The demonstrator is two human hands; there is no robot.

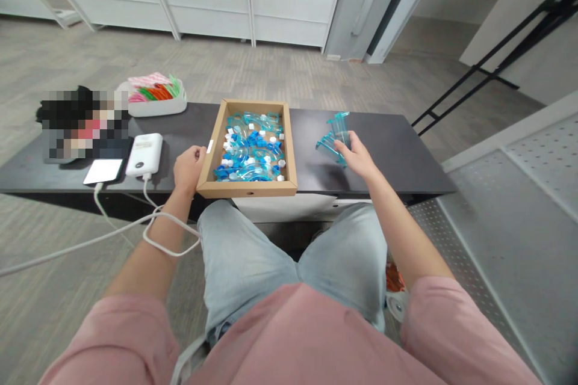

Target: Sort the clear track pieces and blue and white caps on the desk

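Observation:
My right hand (pixel 355 155) is closed around a translucent teal plastic piece (pixel 339 124) above the right part of the table. Just below and left of it is another teal plastic piece (pixel 333 147), partly overlapped by my fingers; whether it is also held, I cannot tell. My left hand (pixel 188 167) rests curled on the table against the left side of a shallow cardboard box (pixel 292 156), with nothing visible in its fingers. Inside the box lie several curved clear-teal plastic pieces (pixel 255 172) among small blue blocks (pixel 257 139) and white blocks (pixel 282 163).
On the dark table (pixel 383 132), left of the box, are a white power bank (pixel 145 155), a phone (pixel 103 171) and a white basket (pixel 158 109) of colourful strips. A white cable (pixel 176 251) crosses my left forearm. Black metal bars (pixel 483 69) stand at the right.

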